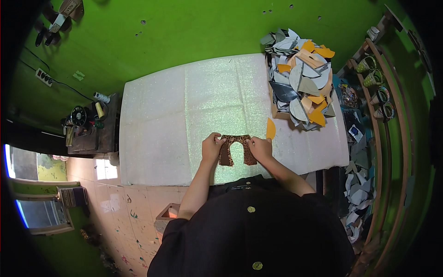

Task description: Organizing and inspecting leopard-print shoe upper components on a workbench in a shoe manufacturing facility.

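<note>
Past the black shirt [251,235], we see the left hand [212,145] pinching the far left corner of an arch-shaped leopard-print piece [236,138] between thumb and fingers, and the right hand [261,147] closed likewise on its far right corner. The piece spans the gap between them, legs toward the shirt, over a white-covered table [157,115]. Just beyond the right hand lies an orange half-round piece [271,127]; farther off, a box [278,113] heaped with offcuts [302,81].

Around the spotted piece [237,138], the tabletop [157,111] lies open from 10 to 12 o'clock, with ample room to pass. A heap of scraps [300,81] blocks 1 to 2 o'clock, with a flat yellow offcut [271,128] nearer at 2. The person's torso [258,235] closes off 6 o'clock.
</note>
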A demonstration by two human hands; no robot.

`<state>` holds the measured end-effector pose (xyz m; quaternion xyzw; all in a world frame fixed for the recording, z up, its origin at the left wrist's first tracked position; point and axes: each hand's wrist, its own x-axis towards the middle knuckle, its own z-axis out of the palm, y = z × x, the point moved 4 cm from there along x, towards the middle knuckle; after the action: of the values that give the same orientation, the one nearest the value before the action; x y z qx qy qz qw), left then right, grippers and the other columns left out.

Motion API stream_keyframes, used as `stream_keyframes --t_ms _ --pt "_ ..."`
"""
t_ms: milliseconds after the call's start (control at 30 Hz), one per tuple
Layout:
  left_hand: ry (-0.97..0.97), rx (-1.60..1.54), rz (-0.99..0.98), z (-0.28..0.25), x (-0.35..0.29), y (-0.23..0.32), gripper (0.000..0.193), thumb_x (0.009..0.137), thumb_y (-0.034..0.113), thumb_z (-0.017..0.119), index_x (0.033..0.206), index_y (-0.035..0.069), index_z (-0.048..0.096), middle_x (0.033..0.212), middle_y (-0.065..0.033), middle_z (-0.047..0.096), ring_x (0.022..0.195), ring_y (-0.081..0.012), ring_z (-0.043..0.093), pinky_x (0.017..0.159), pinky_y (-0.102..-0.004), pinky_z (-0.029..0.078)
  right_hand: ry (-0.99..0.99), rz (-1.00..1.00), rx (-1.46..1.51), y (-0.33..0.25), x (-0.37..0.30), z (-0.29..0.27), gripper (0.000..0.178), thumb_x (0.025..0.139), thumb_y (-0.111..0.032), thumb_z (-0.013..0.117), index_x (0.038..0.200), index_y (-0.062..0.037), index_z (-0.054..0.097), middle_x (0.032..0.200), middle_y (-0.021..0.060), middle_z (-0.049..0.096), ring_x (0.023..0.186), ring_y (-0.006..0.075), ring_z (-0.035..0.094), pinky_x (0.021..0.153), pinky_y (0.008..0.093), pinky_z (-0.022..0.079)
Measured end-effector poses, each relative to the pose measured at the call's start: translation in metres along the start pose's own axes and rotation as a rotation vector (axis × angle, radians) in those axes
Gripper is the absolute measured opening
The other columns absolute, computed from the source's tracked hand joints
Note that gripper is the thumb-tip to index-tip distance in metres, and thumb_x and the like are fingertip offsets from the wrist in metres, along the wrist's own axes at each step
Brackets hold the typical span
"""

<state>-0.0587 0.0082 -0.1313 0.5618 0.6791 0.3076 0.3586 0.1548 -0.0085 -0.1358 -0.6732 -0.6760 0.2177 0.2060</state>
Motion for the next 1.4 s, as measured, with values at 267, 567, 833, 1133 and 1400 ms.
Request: stream_keyframes --t_ms 267,567,833,1133,1400 --pt "-0.056 0.221 -0.073 0.002 -0.008 0.001 0.047 0.075 0.028 0.074 0.110 0.002 0.058 0.079 -0.0126 0.063 0.070 -0.0264 0.062 0.064 -0.0354 0.048 0.083 -0.062 -0.072 -0.001 -0.002 0.002 0.031 0.086 -0.036 0.059 0.071 -0.0097 0.064 0.047 0.0091 0.054 0.048 0.0287 0.050 0.070 0.0373 0.033" --pt "-0.044 0.360 0.558 -0.002 -0.032 0.013 0.050 0.088 0.030 0.054 0.133 0.009 0.045 0.130 -0.0164 0.048 0.122 -0.0313 0.043 0.099 -0.0485 0.033 -0.003 -0.183 -0.135 -0.013 -0.014 -0.008 0.041 0.086 -0.031 0.056 0.120 -0.0094 0.051 0.119 0.0091 0.058 0.103 0.0230 0.057 0.085 0.0456 0.034" --pt "-0.226 0.652 0.482 0.026 -0.044 -0.013 0.052 0.095 0.031 0.039 0.142 0.012 0.032 0.147 -0.0104 0.032 0.136 -0.0289 0.027 0.108 -0.0542 0.018 -0.096 -0.394 -0.281 -0.008 -0.030 0.018 0.055 0.091 -0.037 0.047 0.138 -0.0114 0.038 0.144 0.0068 0.037 0.134 0.0204 0.034 0.105 0.0597 0.019" --pt "-0.166 0.623 0.462 0.018 -0.042 0.012 0.048 0.094 0.030 0.040 0.141 0.016 0.037 0.148 -0.0125 0.030 0.137 -0.0355 0.023 0.107 -0.0618 0.012 -0.121 -0.361 -0.170 -0.025 -0.009 -0.017 0.054 0.089 -0.038 0.050 0.136 -0.0123 0.041 0.144 0.0070 0.037 0.137 0.0259 0.025 0.103 0.0676 0.011" --pt "0.074 0.422 0.665 0.015 -0.014 0.089 0.043 0.089 0.029 0.051 0.131 0.020 0.051 0.146 -0.0154 0.031 0.135 -0.0388 0.025 0.104 -0.0660 0.010 0.442 -0.206 -0.327 -0.019 0.052 -0.154 0.017 0.075 -0.016 0.060 0.089 -0.0146 0.070 0.116 0.0058 0.054 0.122 0.0302 0.040 0.100 0.0704 0.012"
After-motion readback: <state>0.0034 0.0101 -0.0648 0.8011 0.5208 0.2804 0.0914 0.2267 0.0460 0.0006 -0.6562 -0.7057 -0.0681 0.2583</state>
